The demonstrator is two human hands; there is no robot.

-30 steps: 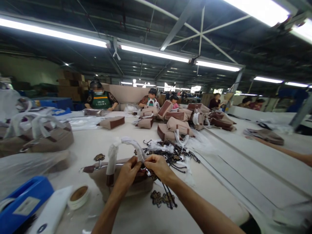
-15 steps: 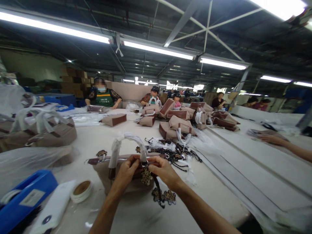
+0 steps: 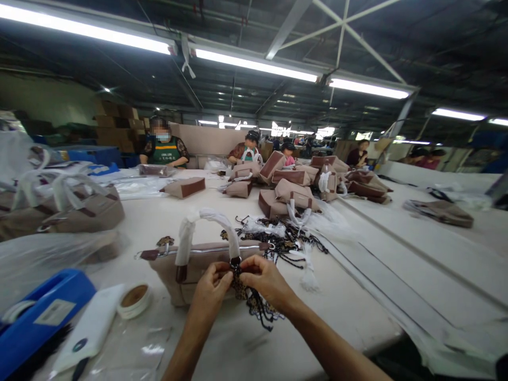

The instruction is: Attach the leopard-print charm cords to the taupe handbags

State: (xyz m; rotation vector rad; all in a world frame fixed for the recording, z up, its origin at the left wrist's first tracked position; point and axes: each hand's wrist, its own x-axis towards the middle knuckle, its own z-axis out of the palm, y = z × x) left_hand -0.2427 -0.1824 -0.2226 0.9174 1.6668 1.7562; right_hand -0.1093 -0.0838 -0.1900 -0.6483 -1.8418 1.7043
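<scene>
A beige handbag (image 3: 164, 275) with brown trim stands upright on the table in front of me, its handle (image 3: 186, 233) wrapped in white. At the foot of the handle's right side is a metal ring, where a leopard-print bag charm (image 3: 239, 290) hangs on a black braided cord. My left hand (image 3: 212, 288) pinches the top of the charm just below the ring. From the other side, my right hand (image 3: 266, 280) also has its fingertips closed on it. The fingers partly cover the cord and ring. Loose cord ends (image 3: 264, 312) dangle under my right hand.
Behind the bag lie black cords with charms (image 3: 291, 238) and a white tassel bundle (image 3: 309, 270). A heap of handbags (image 3: 293, 193) sits farther back. A blue tape dispenser (image 3: 47, 317), white phone-like object (image 3: 89, 330) and tape roll (image 3: 135, 301) are at left. Co-workers sit opposite.
Both hands have come lower and closer around the charm's top, and the dangling charm pieces have shifted. A co-worker's hand at the right has left the flat bag there.
</scene>
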